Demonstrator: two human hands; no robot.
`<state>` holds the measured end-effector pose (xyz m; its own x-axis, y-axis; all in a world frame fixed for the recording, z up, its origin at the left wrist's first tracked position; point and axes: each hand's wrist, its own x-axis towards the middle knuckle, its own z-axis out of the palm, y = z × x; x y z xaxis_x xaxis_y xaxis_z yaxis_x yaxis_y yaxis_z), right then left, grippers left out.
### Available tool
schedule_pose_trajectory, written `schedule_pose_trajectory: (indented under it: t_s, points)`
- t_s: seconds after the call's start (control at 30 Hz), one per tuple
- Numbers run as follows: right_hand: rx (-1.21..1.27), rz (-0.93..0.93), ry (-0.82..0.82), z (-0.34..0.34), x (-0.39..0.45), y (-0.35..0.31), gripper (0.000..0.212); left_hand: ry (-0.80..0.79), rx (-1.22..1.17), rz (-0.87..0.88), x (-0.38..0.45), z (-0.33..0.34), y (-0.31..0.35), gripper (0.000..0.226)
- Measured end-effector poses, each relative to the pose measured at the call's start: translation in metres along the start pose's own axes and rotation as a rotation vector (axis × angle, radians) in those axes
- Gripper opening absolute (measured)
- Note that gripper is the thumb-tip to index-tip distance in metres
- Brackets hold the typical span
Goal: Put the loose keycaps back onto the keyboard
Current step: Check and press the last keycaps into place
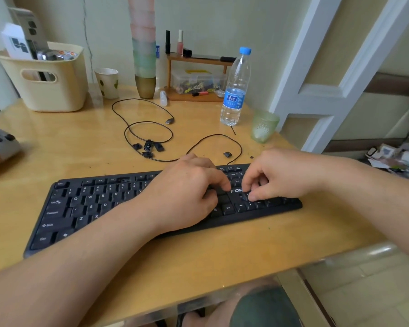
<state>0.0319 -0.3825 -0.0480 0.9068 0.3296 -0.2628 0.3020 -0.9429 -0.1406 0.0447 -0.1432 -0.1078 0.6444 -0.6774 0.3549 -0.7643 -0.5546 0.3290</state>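
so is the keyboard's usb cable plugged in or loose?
Loose: the USB plug lies bare on the table, its cable coiled behind the keyboard.

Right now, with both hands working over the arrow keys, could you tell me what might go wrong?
1. The right hand presses near the arrow keys; a tilted cap may seat crooked.
2. The keyboard cable loops around the loose keycaps; shifting the keyboard could scatter them.
3. The single keycap lies close to the left hand and could be knocked away.

Keyboard (85, 208) — "FOR" partly visible by arrow keys; keycaps read Ctrl, Shift, Q, W, E, R, T.
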Motion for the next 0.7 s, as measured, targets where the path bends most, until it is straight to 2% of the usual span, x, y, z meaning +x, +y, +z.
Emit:
schedule_pose_trajectory:
  t_s: [0.37,0.7]
  points:
    - [0.043,0.027,0.023,0.005,0.001,0.003,0.003,-0.036,-0.011,0.018,0.000,0.004,-0.003,0.036]
    - [0.030,0.160,0.019,0.004,0.013,-0.012,0.010,-0.076,0.049,0.076,0.001,0.008,0.001,0.043]
